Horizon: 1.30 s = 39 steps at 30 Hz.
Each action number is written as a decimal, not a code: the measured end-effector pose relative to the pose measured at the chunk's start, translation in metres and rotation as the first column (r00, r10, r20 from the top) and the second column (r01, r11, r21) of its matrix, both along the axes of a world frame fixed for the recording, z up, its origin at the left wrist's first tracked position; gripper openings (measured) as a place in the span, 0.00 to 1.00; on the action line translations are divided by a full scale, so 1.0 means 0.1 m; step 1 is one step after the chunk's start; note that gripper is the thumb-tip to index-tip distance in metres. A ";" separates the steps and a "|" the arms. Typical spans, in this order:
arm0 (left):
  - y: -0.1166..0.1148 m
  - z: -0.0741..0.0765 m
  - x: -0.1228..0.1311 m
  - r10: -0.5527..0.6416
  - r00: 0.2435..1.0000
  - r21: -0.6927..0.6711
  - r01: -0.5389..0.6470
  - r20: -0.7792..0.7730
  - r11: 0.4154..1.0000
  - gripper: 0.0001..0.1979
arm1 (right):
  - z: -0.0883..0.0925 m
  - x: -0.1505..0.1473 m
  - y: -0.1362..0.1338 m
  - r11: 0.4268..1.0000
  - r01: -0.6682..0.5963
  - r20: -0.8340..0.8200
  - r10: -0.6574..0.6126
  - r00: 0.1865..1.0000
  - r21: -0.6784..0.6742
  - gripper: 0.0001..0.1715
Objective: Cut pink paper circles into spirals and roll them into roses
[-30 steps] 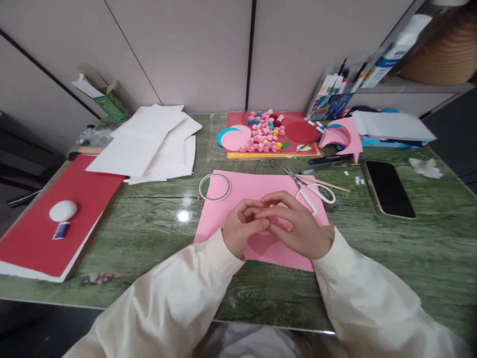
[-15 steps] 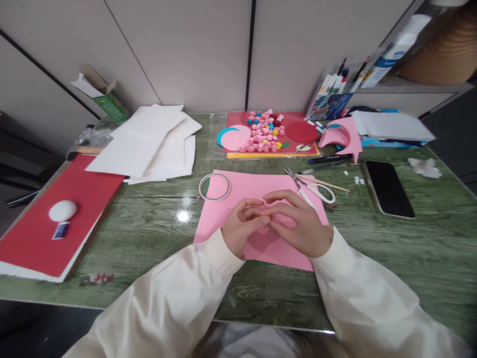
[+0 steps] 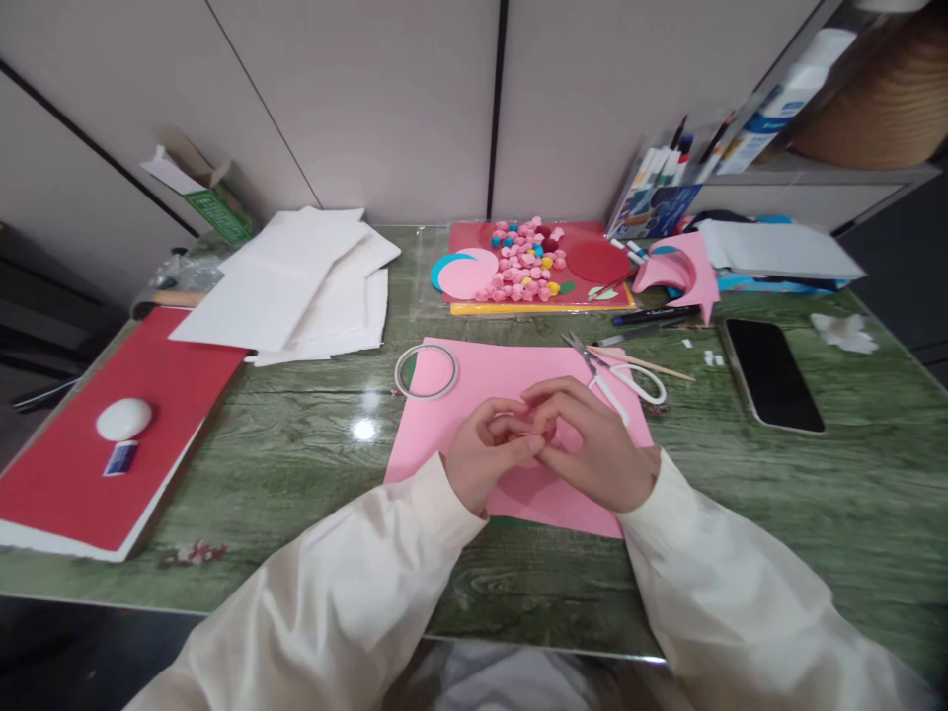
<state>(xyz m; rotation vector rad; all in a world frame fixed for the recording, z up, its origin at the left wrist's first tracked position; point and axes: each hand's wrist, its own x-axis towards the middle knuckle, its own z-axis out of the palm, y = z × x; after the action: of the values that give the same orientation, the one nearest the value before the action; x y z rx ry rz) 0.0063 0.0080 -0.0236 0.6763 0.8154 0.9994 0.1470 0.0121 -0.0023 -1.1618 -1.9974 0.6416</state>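
My left hand (image 3: 495,444) and my right hand (image 3: 589,434) meet above a pink sheet of paper (image 3: 444,444). Both have their fingers curled with the tips pressed together. Whatever lies between the fingertips is small and mostly hidden; a bit of pink shows there, hard to tell from the paper behind. White-handled scissors (image 3: 603,369) lie partly on the sheet's upper right corner, beyond my right hand. A wooden stick (image 3: 659,366) rests against them. On the sheet's upper left corner lies a roll of tape (image 3: 401,375).
Behind, a clear-bagged red sheet (image 3: 466,237) carries several pink paper balls (image 3: 529,262). White papers (image 3: 274,276) and a red sheet (image 3: 133,375) with a white round object (image 3: 124,420) lie left. Right are a phone (image 3: 772,375), pink scraps (image 3: 696,267) and a marker box (image 3: 652,202).
My right fingers have curled in a little more, and its index finger has drawn closer to the left fingertips. The things on the table have not moved.
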 end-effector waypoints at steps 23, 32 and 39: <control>0.01 0.05 -0.04 0.016 1.000 -0.002 -0.016 -0.002 1.000 0.17 | 0.01 0.04 0.02 0.998 0.014 0.009 -0.014 1.000 0.059 0.05; -0.01 0.04 -0.02 -0.044 0.999 0.016 0.044 0.004 0.999 0.18 | 0.02 0.00 0.01 1.000 0.008 -0.010 -0.009 1.000 -0.013 0.10; 0.01 0.03 -0.03 0.031 0.999 0.033 -0.031 -0.008 0.999 0.17 | 0.03 0.02 0.01 0.995 0.000 0.052 -0.006 0.999 0.103 0.06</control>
<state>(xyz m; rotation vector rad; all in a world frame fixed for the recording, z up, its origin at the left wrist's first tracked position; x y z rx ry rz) 0.0030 0.0090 -0.0205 0.6986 0.8202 1.0405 0.1492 0.0131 0.0005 -1.1300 -2.0467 0.5054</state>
